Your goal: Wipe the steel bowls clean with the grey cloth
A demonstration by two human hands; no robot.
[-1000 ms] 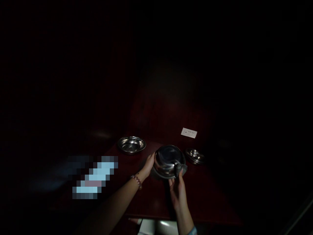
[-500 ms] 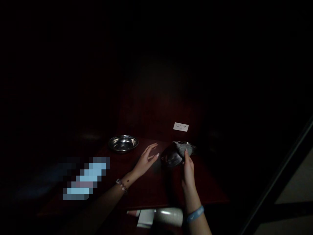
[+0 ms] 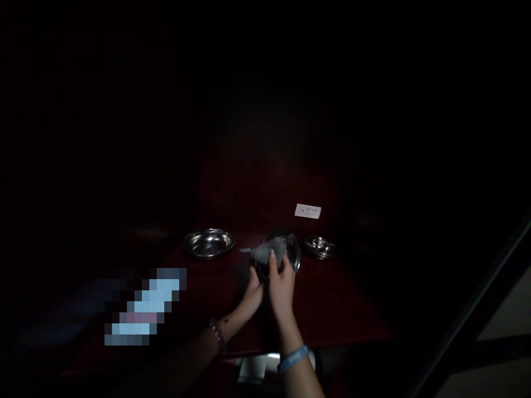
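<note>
A shiny metal dish (image 3: 296, 255) is held tilted above the dark red table, between both hands. My left hand (image 3: 254, 290) grips its lower left side, the fingers partly hidden behind it. In my right hand (image 3: 281, 279) a grey cloth (image 3: 267, 251) is pressed against the dish, thumb and fingers bent over it. One corner of the cloth sticks out to the left. To the left on the table lies a round metal plate (image 3: 209, 243). Small metal bowls (image 3: 320, 247), seemingly stacked, stand to the right of the held dish.
A white socket panel (image 3: 307, 211) is behind the dark red table (image 3: 332, 309). Below the table's front edge are a white box-like item (image 3: 252, 369) and a pale rounded object, partly hidden by my right arm. A blurred bright patch lies at the left.
The dish and cloth have moved left, towards the middle, with my right hand. My left hand, open before, has taken hold of the dish. The small bowls at the right now show more fully.
</note>
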